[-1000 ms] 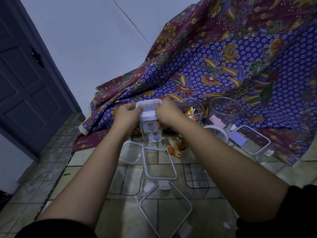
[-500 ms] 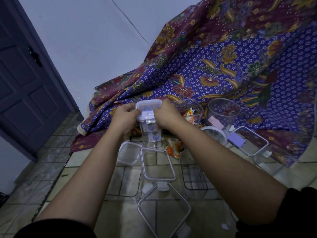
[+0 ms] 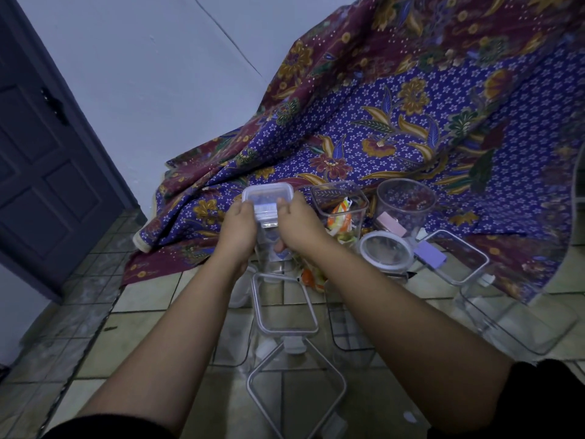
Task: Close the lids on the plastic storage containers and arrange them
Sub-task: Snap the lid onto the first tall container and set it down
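Note:
A tall clear container (image 3: 272,248) stands on the tiled floor with a white lid (image 3: 266,198) on top. My left hand (image 3: 238,229) grips the lid's left side and my right hand (image 3: 299,226) grips its right side, thumbs on top. Just in front stand an open rectangular container (image 3: 285,307) and a square open one (image 3: 296,394). To the right are a container with colourful wrappers (image 3: 343,213), a round clear jar (image 3: 405,201), a round lid (image 3: 386,253) and an open container with a purple clip (image 3: 456,261).
A patterned purple and maroon cloth (image 3: 411,122) drapes behind and to the right of the containers. A dark door (image 3: 47,160) is at the left, a pale wall (image 3: 158,74) behind. Another clear container (image 3: 519,321) lies on its side at the right.
Both hands have shifted on the lid, closing in over its front part. The camera view has tilted a little; the containers on the floor stay put.

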